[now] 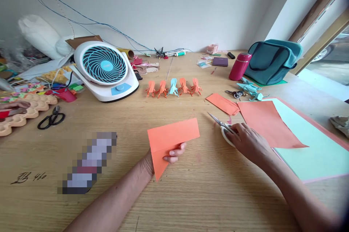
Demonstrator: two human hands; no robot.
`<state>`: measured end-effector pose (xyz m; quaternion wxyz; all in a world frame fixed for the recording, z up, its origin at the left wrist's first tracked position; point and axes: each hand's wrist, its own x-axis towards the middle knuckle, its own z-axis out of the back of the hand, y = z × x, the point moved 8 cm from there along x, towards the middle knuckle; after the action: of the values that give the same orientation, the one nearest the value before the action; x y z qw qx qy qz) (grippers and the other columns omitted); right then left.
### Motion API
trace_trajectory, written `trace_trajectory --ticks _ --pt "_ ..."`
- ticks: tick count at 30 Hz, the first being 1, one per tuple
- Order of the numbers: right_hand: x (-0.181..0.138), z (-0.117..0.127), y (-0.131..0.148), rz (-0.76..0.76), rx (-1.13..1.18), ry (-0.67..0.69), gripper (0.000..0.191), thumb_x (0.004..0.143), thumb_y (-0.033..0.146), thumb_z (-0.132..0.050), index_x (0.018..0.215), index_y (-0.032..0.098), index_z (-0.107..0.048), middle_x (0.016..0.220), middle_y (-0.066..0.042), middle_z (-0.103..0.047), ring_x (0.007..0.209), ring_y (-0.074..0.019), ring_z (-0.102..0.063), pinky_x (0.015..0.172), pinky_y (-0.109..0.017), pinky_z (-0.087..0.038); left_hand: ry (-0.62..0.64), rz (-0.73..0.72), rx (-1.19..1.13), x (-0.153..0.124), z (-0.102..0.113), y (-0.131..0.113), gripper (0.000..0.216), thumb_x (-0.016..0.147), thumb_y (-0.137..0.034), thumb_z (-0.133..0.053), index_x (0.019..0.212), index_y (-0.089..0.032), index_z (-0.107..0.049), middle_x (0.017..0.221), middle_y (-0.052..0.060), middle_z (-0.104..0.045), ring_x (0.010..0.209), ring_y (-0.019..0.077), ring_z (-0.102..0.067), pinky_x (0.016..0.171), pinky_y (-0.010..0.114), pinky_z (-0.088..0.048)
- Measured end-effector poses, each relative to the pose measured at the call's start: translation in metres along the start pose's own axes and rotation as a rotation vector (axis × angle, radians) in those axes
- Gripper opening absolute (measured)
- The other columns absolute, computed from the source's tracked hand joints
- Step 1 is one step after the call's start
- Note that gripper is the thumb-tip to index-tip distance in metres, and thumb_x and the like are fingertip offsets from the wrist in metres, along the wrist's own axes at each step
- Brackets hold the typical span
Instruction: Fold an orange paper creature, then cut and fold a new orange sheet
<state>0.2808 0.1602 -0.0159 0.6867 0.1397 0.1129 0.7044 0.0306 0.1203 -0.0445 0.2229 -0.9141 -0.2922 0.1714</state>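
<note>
My left hand [176, 153] is closed on a folded sheet of orange paper [173, 132], raised a little above the wooden table. The paper has a long flat band on top and a pointed flap hanging down. It hides my palm and thumb; a few fingertips show at its right edge. My right hand [247, 139] is closed around the white handles of a pair of scissors [216, 119], low over the tabletop, with the blades pointing away to the left. Beside that hand lie a larger orange sheet [268, 121] and some orange strips [222, 103].
A row of folded paper figures [172, 87] stands mid-table. Behind are a white fan [106, 66], a pink bottle [240, 66] and a teal bag [272, 61]. At left lie black scissors [51, 118], a blurred-out object [88, 164] and another person's hand [17, 105] by a scalloped tray [38, 106].
</note>
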Motion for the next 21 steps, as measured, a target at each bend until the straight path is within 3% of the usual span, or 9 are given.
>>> trace_trajectory --ticks 2,5,9,13,17,21 --pt "-0.002 0.001 0.005 0.004 0.242 0.017 0.033 0.089 0.050 -0.047 0.095 0.020 -0.059 0.083 -0.005 -0.065 0.071 -0.0208 -0.058 0.059 -0.031 -0.038 0.024 0.055 -0.012 0.001 0.000 0.005 0.020 0.082 -0.025 -0.050 0.091 -0.010 -0.061 0.083 0.010 -0.056 0.050 0.0064 -0.039 0.033 0.013 -0.019" --pt "-0.009 -0.008 0.021 0.017 0.703 0.168 0.040 0.084 0.055 -0.059 0.103 0.020 -0.062 0.083 -0.004 -0.064 0.069 -0.0181 -0.055 0.059 -0.030 -0.039 0.108 0.190 0.032 0.003 -0.006 0.016 0.021 0.084 -0.025 -0.049 0.087 -0.008 -0.062 0.079 0.009 -0.055 0.047 0.0058 -0.036 0.031 0.014 -0.017" --pt "-0.020 -0.010 0.043 0.009 1.051 0.227 0.036 0.075 0.048 -0.073 0.094 0.020 -0.062 0.078 -0.001 -0.061 0.066 -0.0151 -0.052 0.060 -0.029 -0.040 0.172 0.349 0.093 0.004 -0.011 0.031 0.023 0.082 -0.027 -0.052 0.083 -0.007 -0.063 0.072 0.006 -0.053 0.043 0.0053 -0.033 0.030 0.016 -0.013" --pt "-0.029 -0.004 0.075 0.205 1.118 0.235 0.030 0.074 0.037 -0.077 0.090 0.022 -0.056 0.103 -0.005 -0.066 0.090 -0.0196 -0.059 0.075 -0.031 -0.044 0.130 0.436 0.156 0.004 -0.009 0.041 0.020 0.079 -0.030 -0.056 0.082 -0.011 -0.063 0.069 0.006 -0.054 0.042 0.0069 -0.035 0.031 0.016 -0.013" --pt "-0.033 -0.015 0.080 0.179 1.064 0.281 0.025 0.079 0.037 -0.071 0.083 0.021 -0.054 0.082 -0.001 -0.063 0.070 -0.0149 -0.055 0.060 -0.027 -0.041 0.032 0.444 0.195 0.001 -0.007 0.045 0.021 0.077 -0.032 -0.061 0.083 -0.013 -0.066 0.075 0.009 -0.061 0.043 0.0069 -0.039 0.031 0.015 -0.014" --pt "-0.031 -0.021 0.071 0.165 0.902 0.244 0.020 0.080 0.035 -0.068 0.082 0.020 -0.054 0.074 0.001 -0.058 0.062 -0.0129 -0.047 0.056 -0.027 -0.037 -0.073 0.250 0.304 -0.005 -0.007 0.028 0.031 0.080 -0.034 -0.061 0.105 -0.016 -0.068 0.096 0.014 -0.068 0.054 0.0117 -0.055 0.031 0.016 -0.024"
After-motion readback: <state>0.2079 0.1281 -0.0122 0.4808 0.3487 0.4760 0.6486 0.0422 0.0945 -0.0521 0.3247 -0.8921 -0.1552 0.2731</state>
